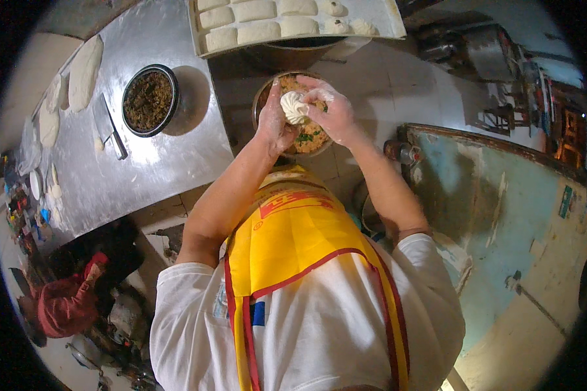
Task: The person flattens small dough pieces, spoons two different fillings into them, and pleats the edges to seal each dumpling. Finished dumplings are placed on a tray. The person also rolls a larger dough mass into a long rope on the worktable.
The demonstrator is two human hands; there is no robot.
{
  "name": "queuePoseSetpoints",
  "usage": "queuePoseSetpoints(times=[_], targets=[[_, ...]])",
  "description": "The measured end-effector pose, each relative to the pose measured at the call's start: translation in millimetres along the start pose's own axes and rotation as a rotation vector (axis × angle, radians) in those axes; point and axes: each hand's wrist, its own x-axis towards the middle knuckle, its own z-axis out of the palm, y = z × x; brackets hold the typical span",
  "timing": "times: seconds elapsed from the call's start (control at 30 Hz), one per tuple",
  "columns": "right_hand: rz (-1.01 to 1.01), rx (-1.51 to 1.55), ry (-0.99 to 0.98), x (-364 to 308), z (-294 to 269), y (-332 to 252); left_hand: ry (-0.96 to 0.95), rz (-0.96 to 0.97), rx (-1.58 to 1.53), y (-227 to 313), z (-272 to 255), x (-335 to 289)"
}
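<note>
Below my yellow apron I see my left hand cupping a pleated white bun over the filling bowl while right hand fingers pinch its top, so sealing seems underway and likely needs small, even pinches next.

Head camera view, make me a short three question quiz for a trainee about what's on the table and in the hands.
1. True or false: the pleated dough bun sits between the left hand and right hand.
2. What lies left of the dark filling bowl on the steel table? A cleaver, B ladle, C whisk.
3. What fills the tray at the top?
Key: 1 true. 2 A. 3 dough pieces.
</note>
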Motion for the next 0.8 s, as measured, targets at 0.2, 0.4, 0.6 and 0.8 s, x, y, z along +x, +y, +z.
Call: queuePoseSetpoints(times=[0.2, 0.4, 0.6, 0.8], targets=[[-0.022, -0.132, -0.215, -3, -14, 12, -0.154, -0.138, 0.035, 8, 8, -6], [0.429, 0.795, -0.169, 2, -23, 63, -0.307, -0.197, 0.103, 7, -21, -7], [0.539, 1.109, 0.113, 49, -77, 122, 0.470, 0.814, 1.659, 11, -144, -4], [0.311, 0.697, 0.316, 173, -182, 186, 0.613, 0.906, 2.175, 17, -209, -3]])
